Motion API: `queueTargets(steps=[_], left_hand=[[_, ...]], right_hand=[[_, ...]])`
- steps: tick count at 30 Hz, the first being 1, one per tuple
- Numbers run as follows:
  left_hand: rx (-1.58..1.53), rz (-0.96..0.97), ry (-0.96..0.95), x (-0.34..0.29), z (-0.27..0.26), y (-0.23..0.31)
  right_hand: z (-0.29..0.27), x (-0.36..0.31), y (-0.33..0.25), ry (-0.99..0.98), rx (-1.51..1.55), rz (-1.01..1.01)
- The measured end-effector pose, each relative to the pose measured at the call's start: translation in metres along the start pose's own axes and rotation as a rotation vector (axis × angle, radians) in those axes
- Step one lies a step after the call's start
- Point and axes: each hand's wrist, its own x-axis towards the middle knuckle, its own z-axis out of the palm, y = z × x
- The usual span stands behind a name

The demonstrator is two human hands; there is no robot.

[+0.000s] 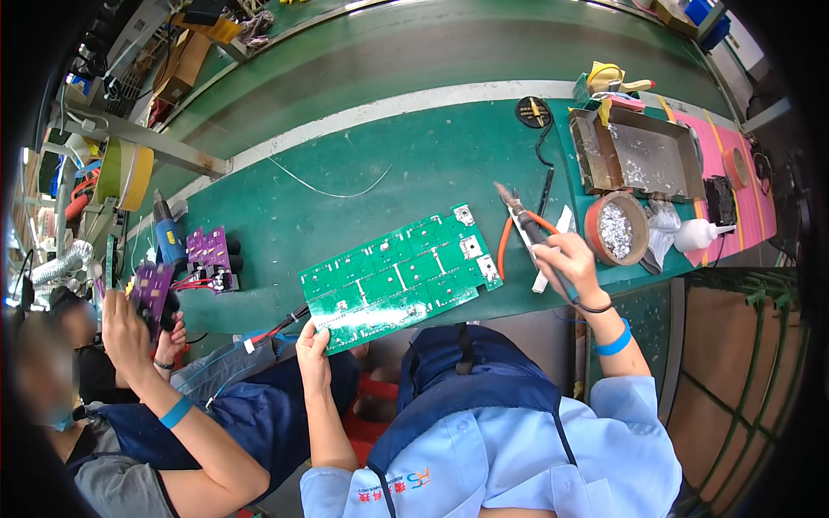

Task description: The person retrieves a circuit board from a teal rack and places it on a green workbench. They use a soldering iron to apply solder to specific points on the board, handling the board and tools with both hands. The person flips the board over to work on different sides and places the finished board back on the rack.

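A large green circuit board (393,281) with white-outlined sections tilts above the bench's front edge. My left hand (313,356) grips its lower left corner, thumb on top. To the right of the board, my right hand (568,263) is closed round the dark handle of a soldering iron (528,220), whose tip points up and to the left. A slim silver strip, perhaps tweezers (523,235), shows alongside the iron, and I cannot tell whether my hand holds it too. An orange cable (503,246) curves behind them. The iron's tip stays apart from the board.
On the right are a metal tray (596,155) with solder scraps, a round tin (643,233) of silvery bits, a white squeeze bottle (695,235) and a grey cloth (663,226). At left, a co-worker's hands hold a purple circuit board (153,289) near a blue heat gun (169,237).
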Motion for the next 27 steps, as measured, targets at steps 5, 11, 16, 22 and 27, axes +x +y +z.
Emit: queueTargets(steps=[5, 11, 16, 22, 27], left_hand=[[-0.016, -0.026, 0.003, -0.004, 0.001, 0.003], [-0.063, -0.052, -0.014, -0.003, -0.002, -0.002], [-0.039, -0.054, 0.015, -0.003, 0.0, -0.004], [-0.052, -0.031, 0.036, -0.004, 0.002, -0.007], [-0.064, -0.005, 0.052, -0.004, 0.001, -0.011]], right_hand=[[-0.043, -0.01, 0.007, 0.221, 0.023, 0.335], [-0.091, -0.048, 0.063, 0.885, 0.447, 0.758], [-0.069, -0.035, 0.022, 0.571, 0.398, 0.696], [-0.019, -0.011, -0.019, 0.179, 0.605, 0.667], [-0.005, -0.005, -0.026, 0.114, 0.561, 0.534]])
